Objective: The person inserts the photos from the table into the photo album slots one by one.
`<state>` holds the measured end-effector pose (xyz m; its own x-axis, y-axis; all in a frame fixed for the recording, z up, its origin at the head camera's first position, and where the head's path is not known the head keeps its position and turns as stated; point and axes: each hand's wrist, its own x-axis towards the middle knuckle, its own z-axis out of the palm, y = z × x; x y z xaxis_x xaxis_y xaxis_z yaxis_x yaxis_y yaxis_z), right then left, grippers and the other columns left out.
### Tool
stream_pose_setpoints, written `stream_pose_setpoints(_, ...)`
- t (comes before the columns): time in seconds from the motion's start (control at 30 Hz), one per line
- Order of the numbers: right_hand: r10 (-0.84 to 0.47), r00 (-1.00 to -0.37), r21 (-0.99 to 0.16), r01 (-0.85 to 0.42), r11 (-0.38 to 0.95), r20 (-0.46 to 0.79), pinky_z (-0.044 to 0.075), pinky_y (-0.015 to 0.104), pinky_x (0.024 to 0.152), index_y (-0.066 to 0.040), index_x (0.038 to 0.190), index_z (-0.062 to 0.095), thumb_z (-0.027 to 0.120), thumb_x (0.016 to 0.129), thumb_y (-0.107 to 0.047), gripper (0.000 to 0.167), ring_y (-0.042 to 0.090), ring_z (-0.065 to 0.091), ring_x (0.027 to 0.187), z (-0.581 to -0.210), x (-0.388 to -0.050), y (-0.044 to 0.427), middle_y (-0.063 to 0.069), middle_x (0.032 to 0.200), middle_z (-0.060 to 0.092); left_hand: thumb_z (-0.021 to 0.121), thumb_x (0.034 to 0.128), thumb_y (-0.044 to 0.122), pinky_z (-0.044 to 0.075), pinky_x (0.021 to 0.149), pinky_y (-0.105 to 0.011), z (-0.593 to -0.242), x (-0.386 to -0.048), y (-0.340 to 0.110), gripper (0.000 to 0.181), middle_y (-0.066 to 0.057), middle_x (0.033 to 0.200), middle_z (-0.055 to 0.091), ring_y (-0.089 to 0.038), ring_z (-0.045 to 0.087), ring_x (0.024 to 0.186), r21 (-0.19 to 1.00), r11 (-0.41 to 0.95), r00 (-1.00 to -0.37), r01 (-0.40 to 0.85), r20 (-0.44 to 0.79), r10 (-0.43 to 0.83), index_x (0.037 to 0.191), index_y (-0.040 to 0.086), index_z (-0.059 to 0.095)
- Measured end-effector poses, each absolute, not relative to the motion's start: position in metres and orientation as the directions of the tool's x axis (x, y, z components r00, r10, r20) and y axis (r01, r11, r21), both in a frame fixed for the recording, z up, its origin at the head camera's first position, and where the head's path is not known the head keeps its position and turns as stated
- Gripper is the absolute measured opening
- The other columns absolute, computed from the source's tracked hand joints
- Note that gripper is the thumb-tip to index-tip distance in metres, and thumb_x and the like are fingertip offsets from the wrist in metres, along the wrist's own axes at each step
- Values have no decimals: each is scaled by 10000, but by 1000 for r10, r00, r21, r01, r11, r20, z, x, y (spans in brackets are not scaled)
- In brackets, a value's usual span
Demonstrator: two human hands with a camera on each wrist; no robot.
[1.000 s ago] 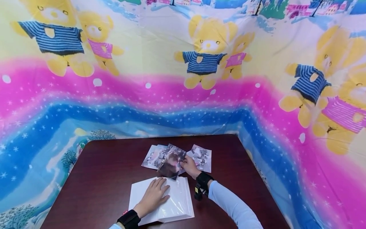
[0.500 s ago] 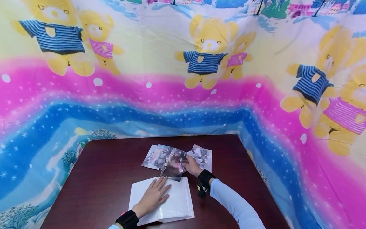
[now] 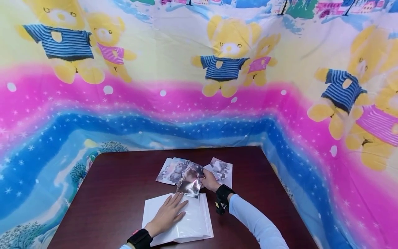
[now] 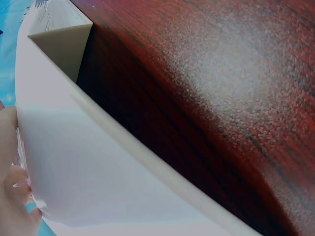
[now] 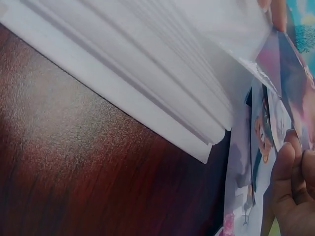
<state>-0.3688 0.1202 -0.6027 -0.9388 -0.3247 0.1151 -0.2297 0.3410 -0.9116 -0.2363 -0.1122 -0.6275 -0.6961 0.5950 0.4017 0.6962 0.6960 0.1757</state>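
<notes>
A photo album [image 3: 196, 223] with clear-sleeved white pages lies open at the table's near side. My left hand [image 3: 168, 213] rests flat on it, fingers spread toward its far edge; in the left wrist view part of that hand [image 4: 15, 182] shows at the album cover's edge. My right hand [image 3: 210, 180] pinches a glossy dark photo [image 3: 190, 182] by its right side. The photo's lower end meets the page's far edge, close to my left fingertips. In the right wrist view, thumb and fingers [image 5: 283, 172] hold the photo beside the stacked pages. Whether its end is inside a sleeve cannot be told.
More photos lie behind the album, some to the left [image 3: 168, 170] and some to the right [image 3: 224, 170] of the held one. The dark wooden table [image 3: 105, 197] is backed by a bear-patterned cloth [image 3: 174, 114].
The photo has turned more upright and its lower end has come in line with the page's far edge. My right hand shifted slightly. The left hand stays on the album.
</notes>
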Motion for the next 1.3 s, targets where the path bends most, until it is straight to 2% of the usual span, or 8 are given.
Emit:
stream_pose_setpoints(0.43,-468,-880,-901,-264,346,78,549,548,527,144,1215,509,492,828,222,395,410,600,554,-592,-360,114,241,800,615,620,975,245,313,1078,-605,-628,-237,-111,431,-268,1456,446,-428,410,1347,216,698,-714,683,396,577,1362,58,588)
stream_pose_setpoints(0.57,-521,-853,-934,-188,305,2,559,503,619,101,1431,305,514,809,195,662,333,629,722,-587,-365,112,278,950,636,603,984,265,346,1054,-598,-630,-235,-112,401,-279,1431,468,-431,436,1326,182,694,-691,697,430,581,1334,70,609)
stream_pose_setpoints(0.67,-514,-856,-968,-79,237,-56,536,546,729,11,1534,123,552,878,121,792,414,614,844,-581,-368,111,290,1015,617,600,985,286,370,1038,-599,-628,-228,-114,386,-258,1435,475,-413,442,1328,141,684,-667,716,429,609,1314,87,626)
stream_pose_setpoints(0.8,-485,-874,-979,-91,180,-8,529,479,681,-56,1563,98,561,962,37,765,404,574,730,-576,-370,110,162,829,563,621,967,339,406,1006,-602,-625,-210,-115,397,-216,1449,481,-399,445,1332,78,658,-622,749,428,656,1299,122,646)
stream_pose_setpoints(0.87,-479,-878,-975,-128,181,26,469,361,604,-58,1564,127,536,958,66,741,278,500,627,-578,-370,112,118,775,471,622,962,386,424,987,-597,-626,-200,-117,420,-219,1447,482,-421,444,1325,63,649,-607,758,433,667,1308,149,642)
stream_pose_setpoints(0.93,-470,-882,-970,-146,196,38,386,291,579,-75,1555,199,516,945,91,707,160,430,612,-586,-371,113,137,885,488,616,956,440,441,965,-589,-628,-191,-118,456,-242,1438,479,-454,446,1309,59,649,-606,758,431,669,1321,168,633)
stream_pose_setpoints(1.1,-488,-872,-970,-83,230,-42,523,420,619,-40,1498,352,475,951,74,572,186,491,641,-589,-368,116,283,1199,478,638,917,505,450,931,-575,-632,-180,-126,507,-318,1384,483,-497,474,1254,56,675,-623,736,446,643,1298,171,640)
stream_pose_setpoints(1.3,-519,-853,-969,-77,235,-59,567,497,661,-15,1481,377,457,967,68,526,187,487,674,-587,-368,114,241,1237,452,708,844,531,431,940,-611,-634,-178,-134,609,-329,1407,456,-512,449,1273,84,660,-615,747,466,637,1317,156,626)
